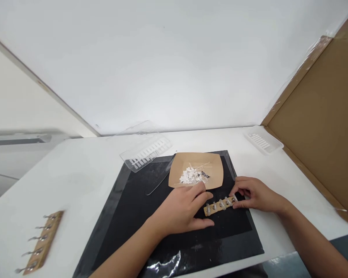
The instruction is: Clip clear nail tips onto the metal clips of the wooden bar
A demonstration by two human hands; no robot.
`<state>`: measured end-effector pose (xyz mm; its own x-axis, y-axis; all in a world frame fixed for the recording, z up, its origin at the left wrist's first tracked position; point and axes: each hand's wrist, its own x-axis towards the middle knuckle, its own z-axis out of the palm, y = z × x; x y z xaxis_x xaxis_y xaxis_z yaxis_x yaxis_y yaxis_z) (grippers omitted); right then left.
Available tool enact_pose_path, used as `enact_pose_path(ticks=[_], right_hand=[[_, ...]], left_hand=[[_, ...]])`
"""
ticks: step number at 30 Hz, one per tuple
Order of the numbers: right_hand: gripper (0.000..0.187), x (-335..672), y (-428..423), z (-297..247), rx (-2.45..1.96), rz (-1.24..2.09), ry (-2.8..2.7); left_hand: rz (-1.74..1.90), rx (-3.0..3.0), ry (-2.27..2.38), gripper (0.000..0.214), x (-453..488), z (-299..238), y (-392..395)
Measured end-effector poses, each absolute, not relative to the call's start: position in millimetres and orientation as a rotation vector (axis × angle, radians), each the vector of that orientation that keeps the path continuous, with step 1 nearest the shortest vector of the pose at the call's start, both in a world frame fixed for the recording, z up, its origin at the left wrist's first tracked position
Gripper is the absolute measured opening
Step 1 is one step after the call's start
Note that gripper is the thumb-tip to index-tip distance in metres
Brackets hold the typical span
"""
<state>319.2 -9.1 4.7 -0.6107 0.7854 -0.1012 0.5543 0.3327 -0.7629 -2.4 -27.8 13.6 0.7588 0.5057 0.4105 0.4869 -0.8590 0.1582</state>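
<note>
A small wooden strip [219,205] studded with several metal pins and clear caps lies on the black mat [139,216]. My right hand [253,194] pinches the strip's right end, fingers closed on it. My left hand [185,210] rests on the mat just left of the strip, fingers curled, with fingertips reaching toward the edge of the brown paper tray [214,164]. That tray holds a heap of small white pieces [191,175] and a few thin sticks. I cannot make out anything held in the left fingers.
A second wooden strip with metal pins [42,241] lies at the table's left front. A clear plastic box of white parts [146,151] sits behind the mat, another clear tray [262,139] at the back right. A cardboard panel [321,116] stands on the right.
</note>
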Motion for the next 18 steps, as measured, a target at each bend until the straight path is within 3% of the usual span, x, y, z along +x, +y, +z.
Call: enact_pose_path(ticks=[3, 7, 14, 18], right_hand=[[0.025, 317, -13, 4, -1.205, 1.131, -2.321], [0.008, 313, -33, -3, -1.341, 0.854, -2.316], [0.019, 330, -78, -20, -1.458, 0.624, -2.122], [0.027, 388, -117, -24, -1.642, 0.505, -1.892]], left_hand=[[0.777, 2.864, 0.847, 0.070, -5, 14, -27], [0.949, 2.830, 0.837, 0.061, -10, 14, -25], [1.222, 2.852, 0.610, 0.023, -13, 20, -24], [1.269, 2.857, 0.478, 0.028, -10, 25, -30]])
